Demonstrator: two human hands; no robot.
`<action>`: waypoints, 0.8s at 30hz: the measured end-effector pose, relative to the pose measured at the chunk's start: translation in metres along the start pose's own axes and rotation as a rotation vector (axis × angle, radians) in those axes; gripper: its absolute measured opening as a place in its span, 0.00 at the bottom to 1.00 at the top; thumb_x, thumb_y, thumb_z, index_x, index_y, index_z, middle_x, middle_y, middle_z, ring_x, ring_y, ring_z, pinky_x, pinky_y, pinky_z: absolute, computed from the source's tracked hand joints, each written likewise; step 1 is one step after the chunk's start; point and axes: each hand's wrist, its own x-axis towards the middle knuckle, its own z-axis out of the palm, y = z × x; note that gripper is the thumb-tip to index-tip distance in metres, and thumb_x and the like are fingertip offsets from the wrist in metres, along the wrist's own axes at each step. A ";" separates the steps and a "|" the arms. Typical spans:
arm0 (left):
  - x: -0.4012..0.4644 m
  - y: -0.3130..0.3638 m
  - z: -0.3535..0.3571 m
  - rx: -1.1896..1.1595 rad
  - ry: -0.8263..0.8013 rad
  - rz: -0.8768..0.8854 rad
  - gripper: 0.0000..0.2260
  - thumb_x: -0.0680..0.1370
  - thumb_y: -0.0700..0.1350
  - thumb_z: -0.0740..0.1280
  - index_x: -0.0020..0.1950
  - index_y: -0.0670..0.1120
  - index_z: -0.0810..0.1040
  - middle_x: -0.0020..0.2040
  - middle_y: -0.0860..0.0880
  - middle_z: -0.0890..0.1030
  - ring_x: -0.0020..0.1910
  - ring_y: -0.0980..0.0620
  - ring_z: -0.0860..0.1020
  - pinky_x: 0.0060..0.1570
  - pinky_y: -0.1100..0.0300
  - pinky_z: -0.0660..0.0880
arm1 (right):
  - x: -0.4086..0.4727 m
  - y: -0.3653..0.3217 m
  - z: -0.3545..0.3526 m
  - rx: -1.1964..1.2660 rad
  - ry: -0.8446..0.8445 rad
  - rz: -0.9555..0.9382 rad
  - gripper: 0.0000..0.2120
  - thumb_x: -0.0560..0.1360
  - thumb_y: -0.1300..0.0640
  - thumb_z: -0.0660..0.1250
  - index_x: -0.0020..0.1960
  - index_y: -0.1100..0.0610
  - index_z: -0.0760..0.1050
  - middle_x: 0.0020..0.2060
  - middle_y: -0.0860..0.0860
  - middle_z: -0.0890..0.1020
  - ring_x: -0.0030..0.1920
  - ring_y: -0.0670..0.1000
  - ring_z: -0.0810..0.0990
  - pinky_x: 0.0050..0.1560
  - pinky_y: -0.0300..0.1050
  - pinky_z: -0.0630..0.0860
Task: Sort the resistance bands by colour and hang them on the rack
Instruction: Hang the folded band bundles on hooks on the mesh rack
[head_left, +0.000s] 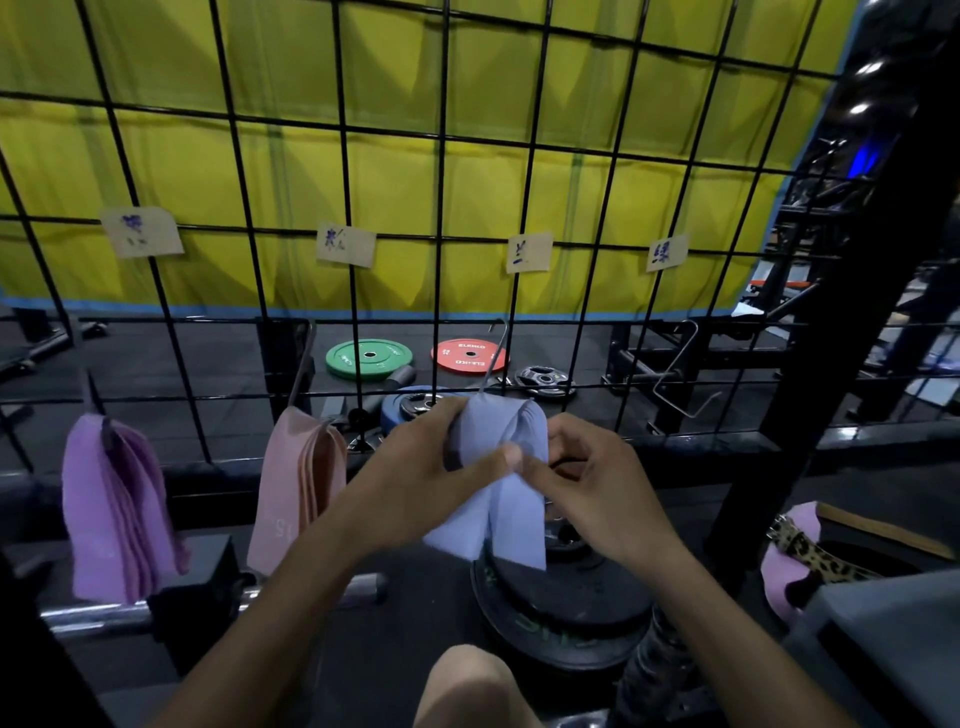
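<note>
Left hand and right hand, fingers curled, pinching soft blue-grey fabric resistance bands draped on thin wire hook.

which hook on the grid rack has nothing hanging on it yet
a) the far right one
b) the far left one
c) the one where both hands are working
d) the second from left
a: the far right hook hangs bare, while the purple bands, the pink bands and the blue band held by the left hand and right hand fill the other hooks.
</note>
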 end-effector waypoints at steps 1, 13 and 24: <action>-0.001 0.001 0.000 -0.050 0.021 -0.032 0.20 0.77 0.67 0.62 0.63 0.57 0.76 0.50 0.59 0.83 0.48 0.63 0.81 0.46 0.62 0.79 | 0.000 0.001 0.000 -0.004 0.000 0.006 0.03 0.76 0.55 0.73 0.46 0.53 0.80 0.36 0.51 0.81 0.37 0.55 0.84 0.37 0.60 0.81; -0.025 -0.003 0.013 -0.567 0.072 -0.088 0.10 0.84 0.45 0.62 0.59 0.51 0.83 0.53 0.46 0.85 0.54 0.44 0.84 0.57 0.43 0.80 | 0.001 -0.008 -0.002 0.091 -0.048 0.068 0.08 0.74 0.55 0.75 0.48 0.55 0.78 0.39 0.51 0.81 0.37 0.63 0.83 0.36 0.64 0.81; -0.026 -0.009 0.019 -0.542 0.085 -0.092 0.11 0.84 0.44 0.62 0.63 0.48 0.81 0.54 0.48 0.86 0.53 0.49 0.84 0.52 0.53 0.80 | -0.007 -0.013 0.004 0.231 -0.148 0.118 0.10 0.77 0.62 0.70 0.57 0.54 0.76 0.50 0.49 0.84 0.47 0.53 0.86 0.41 0.51 0.83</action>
